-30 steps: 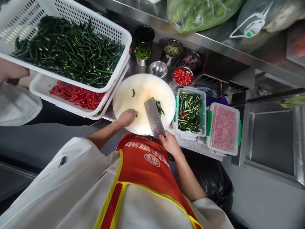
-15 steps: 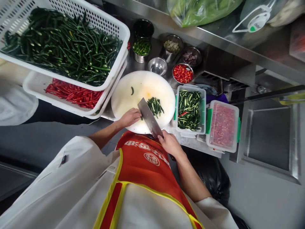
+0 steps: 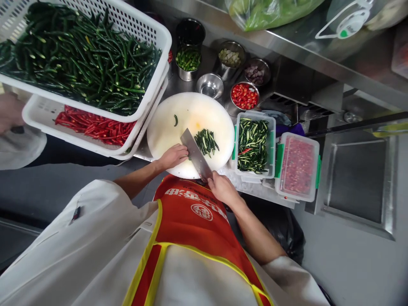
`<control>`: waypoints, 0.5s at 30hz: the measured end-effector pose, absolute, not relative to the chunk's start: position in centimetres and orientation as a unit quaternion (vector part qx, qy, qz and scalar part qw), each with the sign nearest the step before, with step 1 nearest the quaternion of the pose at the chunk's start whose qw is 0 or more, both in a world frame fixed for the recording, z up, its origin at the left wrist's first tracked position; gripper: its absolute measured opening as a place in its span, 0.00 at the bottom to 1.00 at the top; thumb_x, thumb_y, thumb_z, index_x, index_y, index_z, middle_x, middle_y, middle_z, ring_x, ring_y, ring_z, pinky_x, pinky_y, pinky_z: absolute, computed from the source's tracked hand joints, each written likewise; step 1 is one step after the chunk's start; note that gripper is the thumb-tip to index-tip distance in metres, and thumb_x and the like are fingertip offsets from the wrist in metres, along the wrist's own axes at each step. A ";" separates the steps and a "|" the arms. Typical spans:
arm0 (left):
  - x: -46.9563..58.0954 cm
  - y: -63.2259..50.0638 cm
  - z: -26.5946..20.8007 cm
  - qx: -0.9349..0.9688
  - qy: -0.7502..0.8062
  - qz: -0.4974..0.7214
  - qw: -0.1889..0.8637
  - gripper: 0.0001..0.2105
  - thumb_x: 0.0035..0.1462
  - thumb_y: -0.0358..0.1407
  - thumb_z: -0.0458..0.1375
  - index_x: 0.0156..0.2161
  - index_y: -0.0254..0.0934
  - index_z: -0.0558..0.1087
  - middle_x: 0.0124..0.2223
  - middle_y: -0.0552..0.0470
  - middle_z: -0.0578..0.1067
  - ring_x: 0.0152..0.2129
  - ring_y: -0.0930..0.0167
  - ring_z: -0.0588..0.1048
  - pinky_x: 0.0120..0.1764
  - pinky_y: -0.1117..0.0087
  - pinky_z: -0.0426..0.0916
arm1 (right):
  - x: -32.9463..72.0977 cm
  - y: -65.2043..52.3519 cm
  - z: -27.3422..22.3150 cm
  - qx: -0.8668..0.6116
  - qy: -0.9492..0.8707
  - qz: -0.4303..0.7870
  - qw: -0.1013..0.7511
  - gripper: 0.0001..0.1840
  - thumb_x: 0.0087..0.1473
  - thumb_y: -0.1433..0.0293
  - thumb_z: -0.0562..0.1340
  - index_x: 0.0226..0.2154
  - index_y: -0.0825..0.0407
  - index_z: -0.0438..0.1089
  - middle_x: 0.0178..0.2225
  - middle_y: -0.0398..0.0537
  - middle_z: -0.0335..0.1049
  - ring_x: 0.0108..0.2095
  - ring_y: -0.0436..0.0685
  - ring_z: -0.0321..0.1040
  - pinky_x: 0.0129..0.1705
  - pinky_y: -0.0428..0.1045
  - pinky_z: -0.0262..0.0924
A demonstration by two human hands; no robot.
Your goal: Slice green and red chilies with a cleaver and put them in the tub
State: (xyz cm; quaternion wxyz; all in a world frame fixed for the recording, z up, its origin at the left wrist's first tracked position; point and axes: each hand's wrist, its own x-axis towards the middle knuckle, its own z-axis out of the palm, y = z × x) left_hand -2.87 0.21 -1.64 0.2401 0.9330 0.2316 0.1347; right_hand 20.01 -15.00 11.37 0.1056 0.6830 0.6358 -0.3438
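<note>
My right hand (image 3: pixel 223 187) is closed around the handle of a cleaver (image 3: pixel 196 156), its broad blade slanting across the round white cutting board (image 3: pixel 161 123). Left of the blade, my left hand (image 3: pixel 174 156) has its fingers curled down on the board, right against the cleaver. A bit of green chili (image 3: pixel 190 157) shows at these fingertips; the rest is hidden under the hand. To the right of the blade lies a small pile of sliced green chilies (image 3: pixel 206 142). One curved green piece (image 3: pixel 175 120) sits apart toward the board's far left.
At left, a white basket of green chilies (image 3: pixel 86 63) stands above a crate of red chilies (image 3: pixel 95 126). Behind the board are metal bowls, one with chopped red chili (image 3: pixel 245 97). Tubs of sliced chilies (image 3: pixel 253 144) and minced meat (image 3: pixel 298 165) stand right. A co-worker's hand (image 3: pixel 11 112) is far left.
The cleaver and my right hand have shifted slightly left, along with a small drift of the whole view. A co-worker's hand has appeared at the left edge.
</note>
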 end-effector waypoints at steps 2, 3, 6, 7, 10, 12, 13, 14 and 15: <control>-3.0 0.3 -1.5 0.934 0.228 0.136 0.239 0.14 0.68 0.41 0.48 0.42 0.38 0.75 0.46 0.45 0.75 0.44 0.67 0.72 0.49 0.63 0.66 | 19.2 -14.4 10.6 0.690 0.632 -0.338 0.098 0.12 0.66 0.67 0.49 0.41 0.54 0.64 0.37 0.59 0.76 0.38 0.62 0.74 0.36 0.50 0.53; -3.1 0.4 -1.4 0.935 0.224 0.136 0.239 0.14 0.68 0.41 0.48 0.42 0.38 0.75 0.46 0.45 0.75 0.44 0.67 0.72 0.49 0.63 0.66 | 19.1 -14.2 10.3 0.692 0.632 -0.335 0.096 0.12 0.67 0.67 0.49 0.42 0.54 0.64 0.37 0.59 0.76 0.38 0.62 0.74 0.36 0.50 0.53; -3.3 0.4 -1.4 0.931 0.230 0.148 0.243 0.14 0.68 0.39 0.48 0.44 0.38 0.75 0.48 0.45 0.75 0.46 0.67 0.72 0.51 0.63 0.67 | 19.0 -14.2 10.3 0.687 0.639 -0.334 0.094 0.11 0.66 0.67 0.50 0.42 0.54 0.64 0.36 0.59 0.76 0.38 0.62 0.74 0.37 0.50 0.55; -3.4 0.3 -1.4 0.923 0.254 0.160 0.241 0.14 0.67 0.39 0.48 0.45 0.37 0.75 0.48 0.44 0.75 0.47 0.66 0.72 0.51 0.63 0.67 | 19.0 -14.2 10.4 0.685 0.641 -0.334 0.095 0.11 0.66 0.67 0.50 0.42 0.54 0.64 0.36 0.59 0.76 0.38 0.62 0.74 0.37 0.50 0.55; -3.5 0.3 -1.8 0.883 0.359 0.190 0.233 0.13 0.66 0.37 0.50 0.44 0.35 0.76 0.45 0.44 0.76 0.44 0.65 0.73 0.50 0.61 0.70 | 18.3 -13.9 10.7 0.690 0.636 -0.331 0.104 0.11 0.66 0.68 0.49 0.43 0.55 0.64 0.36 0.60 0.76 0.38 0.63 0.75 0.37 0.51 0.57; -3.5 0.4 -2.0 0.871 0.390 0.187 0.234 0.13 0.66 0.36 0.50 0.43 0.35 0.77 0.42 0.44 0.77 0.42 0.65 0.73 0.48 0.61 0.71 | 17.7 -13.5 10.8 0.691 0.635 -0.327 0.112 0.11 0.66 0.69 0.48 0.44 0.55 0.63 0.37 0.60 0.76 0.38 0.64 0.75 0.37 0.51 0.57; -3.6 0.5 -2.0 0.873 0.384 0.181 0.238 0.13 0.66 0.36 0.50 0.42 0.35 0.77 0.42 0.45 0.77 0.42 0.65 0.74 0.48 0.62 0.71 | 17.5 -13.3 10.9 0.688 0.639 -0.325 0.116 0.12 0.66 0.69 0.48 0.45 0.55 0.63 0.37 0.60 0.77 0.38 0.64 0.75 0.36 0.51 0.58; -3.7 0.6 -2.0 0.879 0.371 0.176 0.243 0.13 0.66 0.36 0.50 0.42 0.35 0.77 0.42 0.45 0.77 0.42 0.65 0.74 0.48 0.62 0.71 | 17.4 -13.2 10.9 0.683 0.644 -0.323 0.118 0.12 0.66 0.69 0.48 0.46 0.55 0.62 0.37 0.59 0.77 0.38 0.64 0.75 0.36 0.51 0.58; -3.8 0.7 -2.0 0.885 0.355 0.172 0.247 0.13 0.66 0.37 0.50 0.43 0.36 0.77 0.42 0.45 0.77 0.42 0.66 0.73 0.49 0.62 0.70 | 17.5 -13.1 11.0 0.679 0.650 -0.321 0.120 0.12 0.66 0.70 0.48 0.46 0.55 0.62 0.37 0.59 0.77 0.38 0.64 0.75 0.37 0.51 0.58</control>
